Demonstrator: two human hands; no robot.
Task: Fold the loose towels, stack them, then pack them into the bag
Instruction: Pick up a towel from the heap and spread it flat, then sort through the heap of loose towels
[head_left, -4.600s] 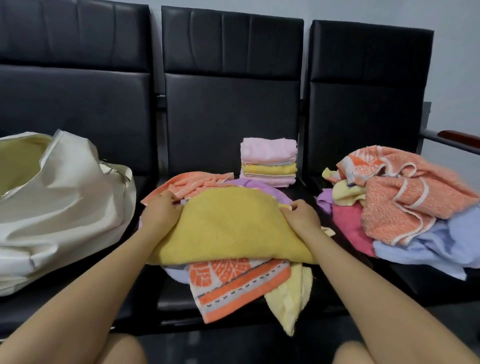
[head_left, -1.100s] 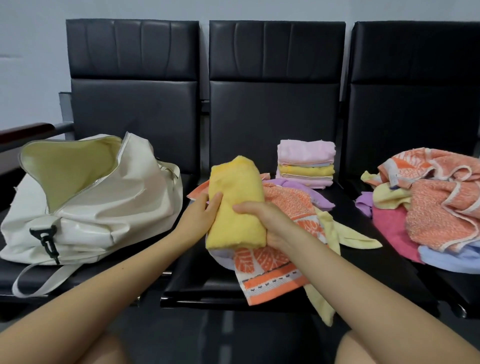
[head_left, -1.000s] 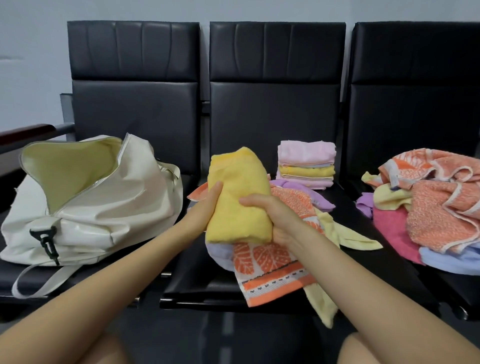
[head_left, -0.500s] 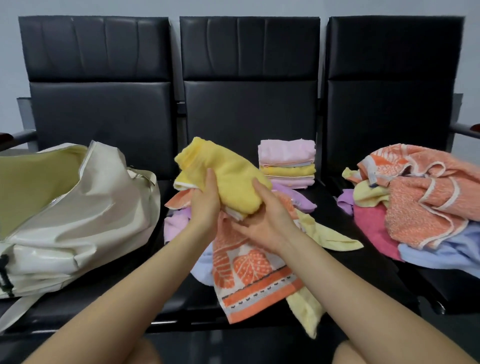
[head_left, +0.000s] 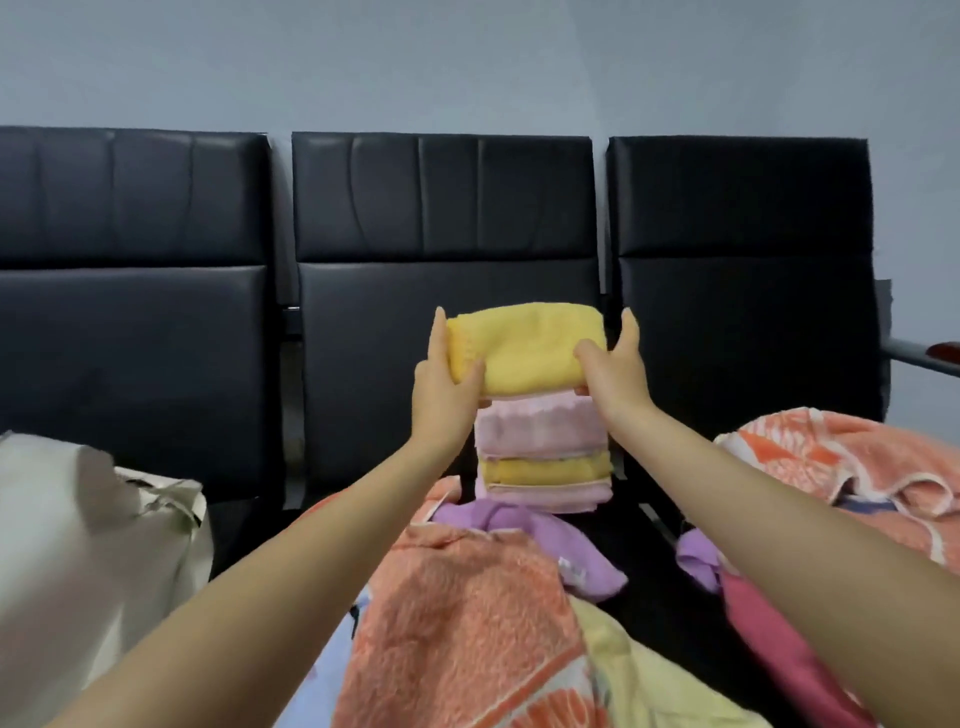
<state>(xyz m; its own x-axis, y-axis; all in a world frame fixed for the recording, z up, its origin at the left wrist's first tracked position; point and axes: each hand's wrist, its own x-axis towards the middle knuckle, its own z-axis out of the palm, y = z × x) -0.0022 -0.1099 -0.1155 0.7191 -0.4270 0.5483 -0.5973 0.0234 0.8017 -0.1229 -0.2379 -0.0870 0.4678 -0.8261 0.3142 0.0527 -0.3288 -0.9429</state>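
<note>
Folded yellow towel level atop pink-and-yellow folded stack on middle seat; loose towels heaped nearer; white bag left.

Two bare forearms; no sleeves; left hand, right hand ungloved

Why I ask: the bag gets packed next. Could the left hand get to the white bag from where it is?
Probably yes, once freed. The left hand grips the folded yellow towel over the stack; the white bag sits on the seat to its left, with nothing between them.
</note>
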